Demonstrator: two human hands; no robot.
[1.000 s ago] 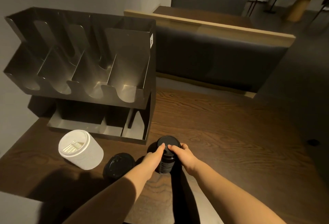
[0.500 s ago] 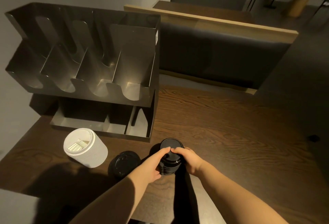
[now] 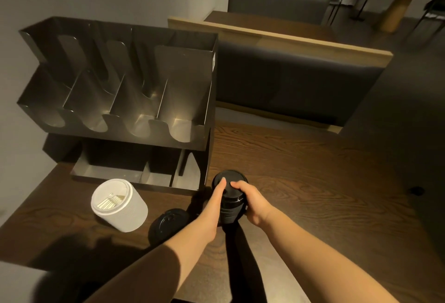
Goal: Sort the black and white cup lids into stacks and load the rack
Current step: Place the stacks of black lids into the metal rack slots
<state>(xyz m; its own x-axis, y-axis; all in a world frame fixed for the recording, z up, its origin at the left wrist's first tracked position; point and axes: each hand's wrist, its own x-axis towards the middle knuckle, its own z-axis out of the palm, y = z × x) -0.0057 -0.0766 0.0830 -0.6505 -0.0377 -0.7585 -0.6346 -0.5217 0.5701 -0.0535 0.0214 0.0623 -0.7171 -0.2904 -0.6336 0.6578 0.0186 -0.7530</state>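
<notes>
— Surface?
— Dark wood table [image 3: 313, 182]. Metal rack [image 3: 120, 109] at the back left.
— In front of it?
— White lid stack [image 3: 119, 206], loose black lid [image 3: 168, 224], black lid stack [image 3: 231, 206].

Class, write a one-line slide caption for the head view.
Both hands hold a black lid stack beside the empty rack; white lid stack waits nearby.

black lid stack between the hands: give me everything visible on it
The black lid stack is a short column of nested glossy, plastic-looking lids, ridged down its side, with a round, rimmed top lid. It stands roughly upright on the wooden table, just in front of the rack's right end. The left hand lies along its left side with a fingertip on top; the right hand wraps its right side. Its base is hidden.
</notes>
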